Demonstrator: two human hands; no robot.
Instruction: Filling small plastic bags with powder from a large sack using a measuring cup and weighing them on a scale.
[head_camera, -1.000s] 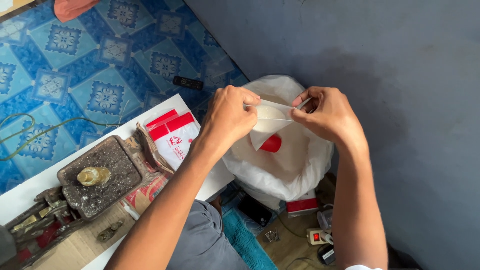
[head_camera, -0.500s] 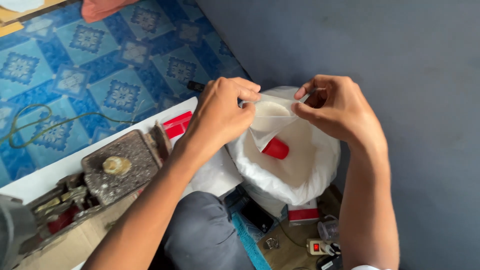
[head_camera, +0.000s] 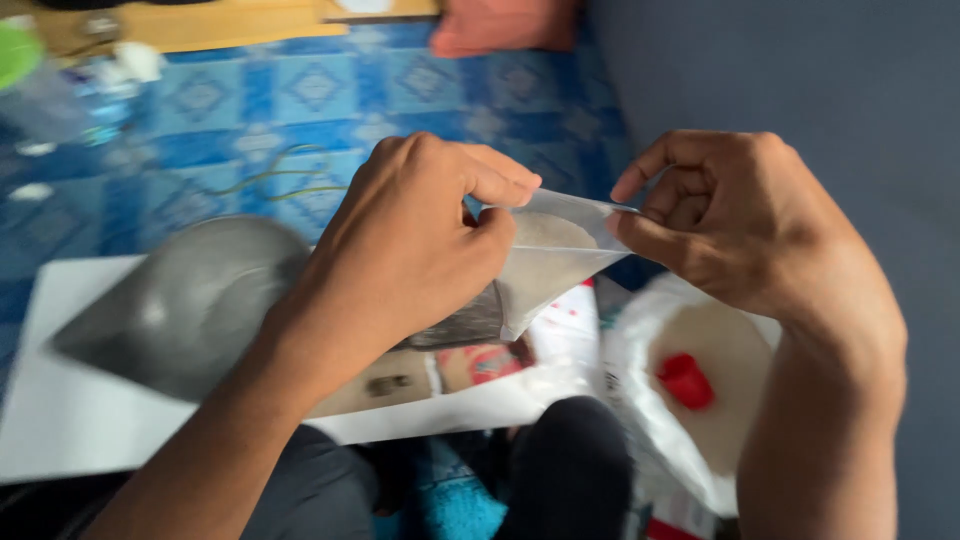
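Your left hand (head_camera: 410, 250) and right hand (head_camera: 730, 220) each pinch an end of the bag (head_camera: 545, 255) mouth, stretched level between them, its tip hanging down over the worktop (head_camera: 60, 430).

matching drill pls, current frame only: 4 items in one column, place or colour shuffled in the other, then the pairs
Items:
1. small clear bag
2. red cup
3. big white sack
4. white board

Descriptions:
A. lying on the pale grains inside the sack
B. pinched at its top between the left hand and right hand
C. flat under the blurred grey metal object
D. open, low at the right, below the right wrist

Pairs: 1-B, 2-A, 3-D, 4-C
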